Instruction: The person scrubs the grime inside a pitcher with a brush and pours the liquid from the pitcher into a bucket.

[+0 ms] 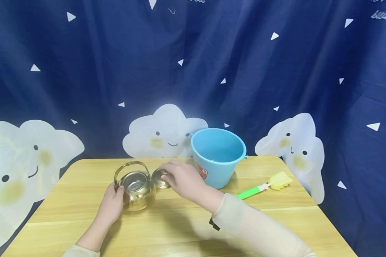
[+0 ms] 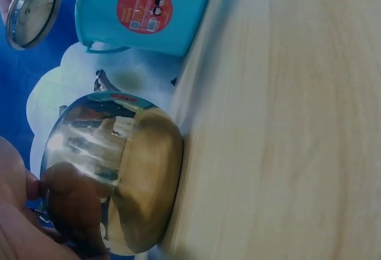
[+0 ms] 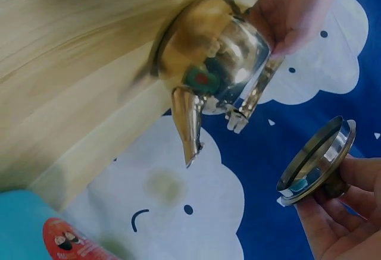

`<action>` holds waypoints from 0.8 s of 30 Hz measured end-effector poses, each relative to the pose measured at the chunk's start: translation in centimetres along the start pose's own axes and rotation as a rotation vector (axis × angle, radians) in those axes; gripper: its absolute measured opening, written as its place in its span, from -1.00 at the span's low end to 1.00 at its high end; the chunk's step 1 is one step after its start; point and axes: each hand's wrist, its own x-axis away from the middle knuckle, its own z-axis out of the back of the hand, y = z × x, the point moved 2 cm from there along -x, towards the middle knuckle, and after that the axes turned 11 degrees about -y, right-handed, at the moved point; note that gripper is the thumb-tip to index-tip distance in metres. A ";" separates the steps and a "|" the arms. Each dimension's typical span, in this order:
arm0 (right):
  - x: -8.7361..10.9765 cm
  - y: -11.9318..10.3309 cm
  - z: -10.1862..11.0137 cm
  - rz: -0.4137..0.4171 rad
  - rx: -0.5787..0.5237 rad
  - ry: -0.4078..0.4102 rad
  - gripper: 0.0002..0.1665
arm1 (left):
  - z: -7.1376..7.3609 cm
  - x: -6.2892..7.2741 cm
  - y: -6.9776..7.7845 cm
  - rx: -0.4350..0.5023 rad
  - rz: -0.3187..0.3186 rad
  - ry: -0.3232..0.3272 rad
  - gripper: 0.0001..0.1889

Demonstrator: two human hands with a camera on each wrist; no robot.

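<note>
A shiny gold metal teapot [image 1: 138, 198] stands on the table with its top uncovered, showing a perforated strainer [image 1: 136, 185] inside. Its hoop handle [image 1: 132, 163] is upright. My left hand [image 1: 111, 203] grips the teapot's left side near the foot of the handle; in the left wrist view fingers [image 2: 33, 185] meet the polished body. My right hand [image 1: 186, 180] pinches the round metal lid [image 1: 161, 178] by its knob, holding it tilted just right of the opening. The right wrist view shows the lid's underside rim [image 3: 315, 159] and the teapot's spout [image 3: 189, 123].
A light blue bucket [image 1: 218, 171] with a red sticker stands behind my right hand. Right of it lies a toy tool with a green handle [image 1: 249, 193] and yellow head [image 1: 280, 180], partly behind my forearm. A dark blue cloud-print curtain [image 1: 193, 71] hangs behind the wooden table [image 1: 67, 210].
</note>
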 end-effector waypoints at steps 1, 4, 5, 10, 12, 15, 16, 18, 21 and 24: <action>0.1 0.1 0.1 -0.002 0.006 0.004 -0.68 | 0.0 0.0 0.0 -0.002 0.000 0.000 -0.32; 0.5 0.4 0.4 -0.003 0.003 0.016 -0.69 | 0.0 0.1 0.0 -0.005 -0.002 0.001 -0.31; 0.7 0.5 0.5 -0.003 0.001 0.019 -0.69 | 0.0 0.1 0.0 -0.007 -0.004 0.004 -0.31; 1.7 1.2 1.1 0.014 -0.054 0.048 -0.70 | -0.1 0.1 0.0 -0.024 -0.034 0.039 -0.35; 2.2 1.6 1.3 0.016 -0.067 0.063 -0.70 | -0.1 0.0 0.0 -0.031 -0.045 0.052 -0.43; 2.7 2.1 1.5 0.020 -0.072 0.076 -0.71 | -0.1 -0.1 0.0 -0.043 -0.049 0.057 -0.47; 2.9 2.2 1.6 0.021 -0.072 0.080 -0.71 | -0.1 -0.1 -0.1 -0.040 -0.045 0.051 -0.46; 3.2 2.4 1.8 0.024 -0.073 0.086 -0.71 | 0.0 -0.1 -0.1 -0.035 -0.037 0.036 -0.38; 3.5 2.6 2.1 0.027 -0.067 0.097 -0.72 | 0.1 -0.2 -0.1 -0.030 -0.023 0.018 -0.32; 3.9 2.8 2.4 0.023 -0.059 0.107 -0.73 | 0.1 -0.2 -0.1 -0.040 -0.015 0.016 -0.33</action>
